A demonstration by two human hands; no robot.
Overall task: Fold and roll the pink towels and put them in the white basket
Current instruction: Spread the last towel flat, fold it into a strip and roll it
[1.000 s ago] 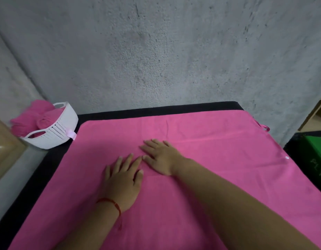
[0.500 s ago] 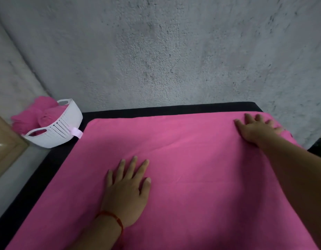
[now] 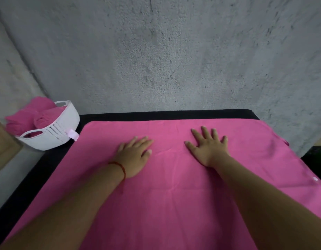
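Now, left hand [image 3: 133, 156] and right hand [image 3: 207, 150] flat, released, on pink towel [image 3: 174, 204]; pale tag [image 3: 73, 134] on white basket [image 3: 47, 139].

A pink towel [image 3: 174, 199] lies spread over the black table [image 3: 174, 115].

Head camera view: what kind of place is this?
Probably a plain laundry or work corner: a bare concrete wall, a black table under a pink towel, and a white basket of rolled towels.
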